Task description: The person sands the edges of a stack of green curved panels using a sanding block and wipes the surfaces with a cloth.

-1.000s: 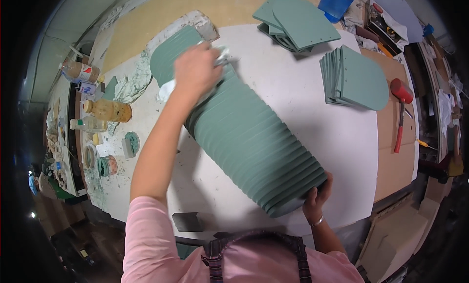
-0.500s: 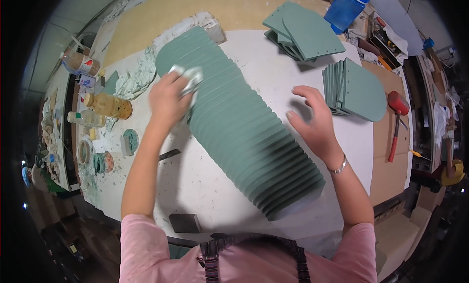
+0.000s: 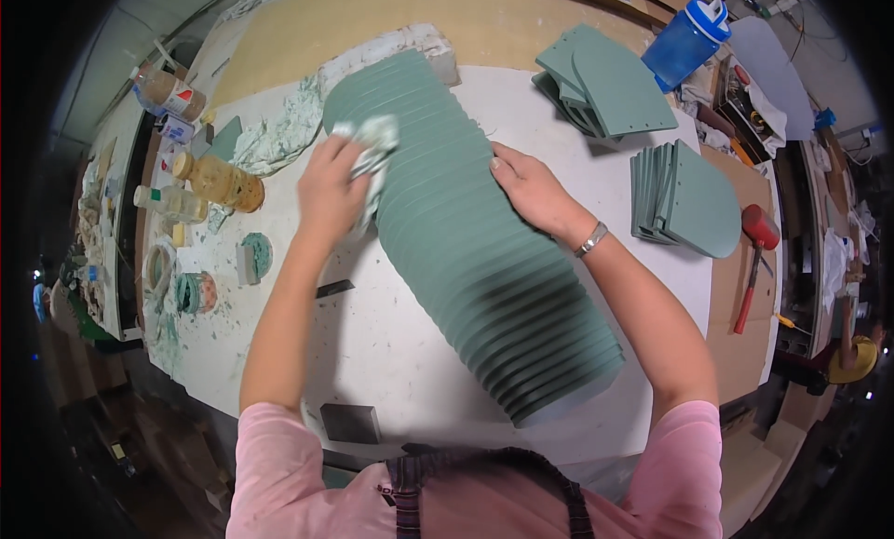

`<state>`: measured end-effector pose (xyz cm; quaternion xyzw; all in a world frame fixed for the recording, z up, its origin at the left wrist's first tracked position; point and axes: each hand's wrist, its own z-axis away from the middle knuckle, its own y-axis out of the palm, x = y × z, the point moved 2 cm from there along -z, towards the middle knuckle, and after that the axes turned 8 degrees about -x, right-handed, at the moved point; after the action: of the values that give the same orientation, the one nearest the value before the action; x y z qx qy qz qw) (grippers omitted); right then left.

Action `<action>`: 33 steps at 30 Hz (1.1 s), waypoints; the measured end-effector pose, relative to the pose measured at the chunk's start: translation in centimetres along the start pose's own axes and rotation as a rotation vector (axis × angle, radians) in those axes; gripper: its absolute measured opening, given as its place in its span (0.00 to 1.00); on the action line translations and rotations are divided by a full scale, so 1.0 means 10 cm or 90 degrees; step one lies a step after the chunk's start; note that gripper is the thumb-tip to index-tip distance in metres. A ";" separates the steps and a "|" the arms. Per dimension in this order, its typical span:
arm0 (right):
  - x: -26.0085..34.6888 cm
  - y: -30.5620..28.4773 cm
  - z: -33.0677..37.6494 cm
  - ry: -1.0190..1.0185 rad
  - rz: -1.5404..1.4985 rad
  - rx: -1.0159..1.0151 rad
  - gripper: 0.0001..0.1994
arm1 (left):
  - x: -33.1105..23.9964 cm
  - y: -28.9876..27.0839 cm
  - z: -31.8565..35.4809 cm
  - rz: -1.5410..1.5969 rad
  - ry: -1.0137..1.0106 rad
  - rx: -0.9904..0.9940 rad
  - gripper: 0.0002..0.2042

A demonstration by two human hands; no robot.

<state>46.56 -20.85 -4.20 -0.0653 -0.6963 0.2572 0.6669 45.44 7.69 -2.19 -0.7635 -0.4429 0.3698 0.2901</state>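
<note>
A long row of green round-ended panels point(image 3: 466, 232) leans overlapped across the white table, from far left of centre to near right. My left hand point(image 3: 331, 187) grips a crumpled white cloth point(image 3: 378, 141) against the row's left edge, toward its far end; the hand is smeared by motion. On the opposite edge rests my right hand point(image 3: 534, 187), its fingers and thumb touching the panels' side, holding nothing loose. The far end of the row lies against a whitish wrapped block point(image 3: 438, 47).
Two smaller stacks of green panels point(image 3: 619, 83) point(image 3: 694, 199) stand at the right, near a red mallet point(image 3: 760, 226) and a blue jug point(image 3: 684, 46). Bottles point(image 3: 223, 182) and a stained cloth point(image 3: 284, 129) occupy the left. A dark block point(image 3: 351, 424) lies at the front.
My right hand has come inward and away from me, from beside the row onto its right edge. My left hand keeps the cloth at the left edge.
</note>
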 end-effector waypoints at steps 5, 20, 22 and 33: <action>0.10 0.09 -0.01 0.001 0.082 -0.011 0.24 | 0.17 -0.14 -0.08 0.004 -0.027 0.036 0.12; 0.15 0.12 0.04 -0.014 0.095 -0.059 0.20 | -0.23 0.12 -0.44 -0.028 0.135 -0.044 0.07; 0.03 0.07 0.06 0.001 0.130 -0.069 0.21 | -0.09 0.06 -0.19 0.010 0.100 -0.064 0.08; 0.17 0.11 0.04 0.032 0.216 -0.053 0.21 | -0.55 -0.12 -0.29 0.153 0.032 -0.040 0.11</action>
<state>45.75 -19.31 -3.19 -0.2156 -0.6682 0.3353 0.6282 45.46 3.02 2.06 -0.8290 -0.3519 0.3687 0.2304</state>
